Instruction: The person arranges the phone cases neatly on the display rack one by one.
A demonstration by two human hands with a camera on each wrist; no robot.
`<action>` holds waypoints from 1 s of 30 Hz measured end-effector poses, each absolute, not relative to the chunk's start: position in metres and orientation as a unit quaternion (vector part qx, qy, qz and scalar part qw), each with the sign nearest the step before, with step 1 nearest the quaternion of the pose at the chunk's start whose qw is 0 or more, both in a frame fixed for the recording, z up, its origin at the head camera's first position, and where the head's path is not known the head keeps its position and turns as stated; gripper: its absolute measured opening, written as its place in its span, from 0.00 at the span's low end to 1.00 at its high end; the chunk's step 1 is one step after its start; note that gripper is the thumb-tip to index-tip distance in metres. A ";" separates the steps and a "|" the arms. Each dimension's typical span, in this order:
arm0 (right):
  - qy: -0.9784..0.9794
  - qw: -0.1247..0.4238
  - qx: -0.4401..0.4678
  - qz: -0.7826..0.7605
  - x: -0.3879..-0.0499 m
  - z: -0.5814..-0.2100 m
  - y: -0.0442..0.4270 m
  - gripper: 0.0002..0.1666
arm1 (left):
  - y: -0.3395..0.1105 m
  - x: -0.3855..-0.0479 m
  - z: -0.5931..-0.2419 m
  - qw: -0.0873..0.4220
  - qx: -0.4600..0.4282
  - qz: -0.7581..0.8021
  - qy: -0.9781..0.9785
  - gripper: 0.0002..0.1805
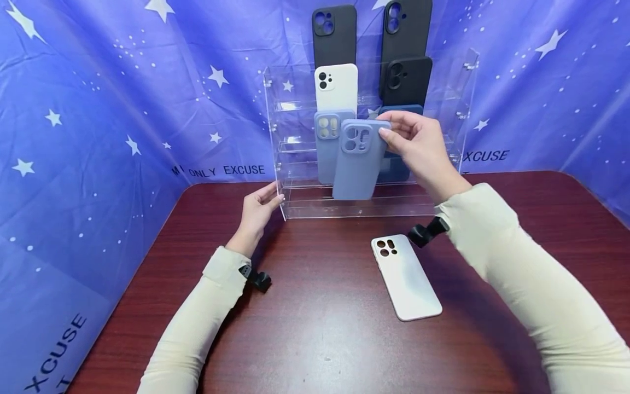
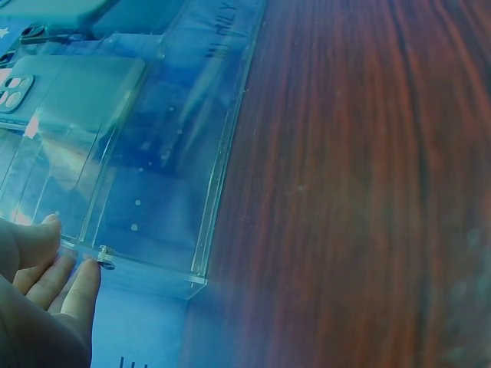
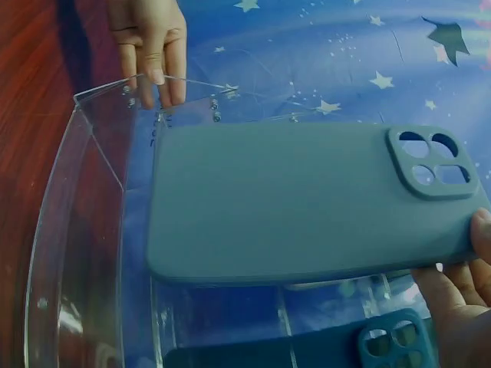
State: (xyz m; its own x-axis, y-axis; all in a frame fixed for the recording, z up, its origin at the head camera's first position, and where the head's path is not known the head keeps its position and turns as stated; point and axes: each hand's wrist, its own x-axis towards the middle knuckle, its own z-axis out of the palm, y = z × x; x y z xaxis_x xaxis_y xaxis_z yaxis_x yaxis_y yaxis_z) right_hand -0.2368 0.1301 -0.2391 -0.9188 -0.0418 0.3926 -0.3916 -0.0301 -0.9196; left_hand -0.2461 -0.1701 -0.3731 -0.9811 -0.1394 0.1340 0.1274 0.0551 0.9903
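My right hand [image 1: 418, 145] pinches a grey-blue phone case [image 1: 360, 178] by its upper right corner, thumb in front and fingers behind. The case leans slightly, in front of the lower tiers of a clear acrylic display rack [image 1: 325, 211]; in the right wrist view its broad back [image 3: 268, 199] faces the camera. My left hand [image 1: 255, 213] pinches the rack's left side panel near the bottom. Just behind the held case, a similar light blue case [image 1: 326, 161] stands in the rack. A dark blue case [image 1: 396, 171] is partly hidden by the right hand.
Higher on the rack stand a white case [image 1: 344, 98] and several black cases [image 1: 339, 49]. On the dark wooden table [image 1: 295, 328], a pale, shiny case [image 1: 410, 284] lies flat at the right. A blue star-patterned cloth [image 1: 147, 82] hangs behind and at the sides.
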 end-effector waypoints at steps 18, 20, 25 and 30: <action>-0.720 0.180 0.176 0.646 -0.261 -0.284 0.097 0.15 | -0.170 -0.246 -0.374 0.100 -0.004 -0.691 -0.716 0.23; -0.721 0.179 0.173 0.647 -0.256 -0.283 0.092 0.15 | -0.170 -0.246 -0.375 0.101 -0.001 -0.691 -0.716 0.23; -0.744 0.198 0.166 0.616 -0.253 -0.289 0.085 0.15 | -0.169 -0.247 -0.375 0.102 0.002 -0.685 -0.721 0.23; -0.771 0.229 0.156 0.574 -0.266 -0.309 0.082 0.15 | -0.170 -0.247 -0.375 0.104 0.002 -0.680 -0.726 0.23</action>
